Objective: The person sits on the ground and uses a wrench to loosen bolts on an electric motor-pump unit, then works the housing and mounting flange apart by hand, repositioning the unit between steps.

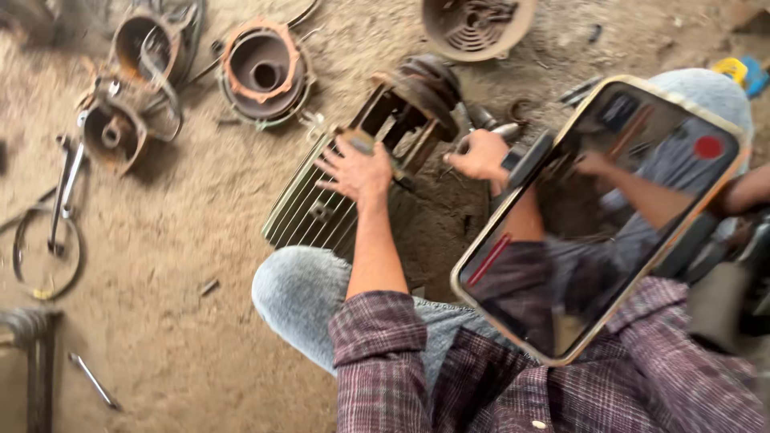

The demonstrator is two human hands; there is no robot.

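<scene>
Person seen from above, lower centre of the frame: long-sleeved plaid shirt in maroon, grey and white checks (561,385), its left sleeve rolled to the elbow (377,325) with forearm bare, a pale button at the bottom edge, and light blue faded denim trousers (301,293).

Ribbed, dull metal motor casing (309,212), seemingly rusty, on rough sandy ground (184,232).
</scene>
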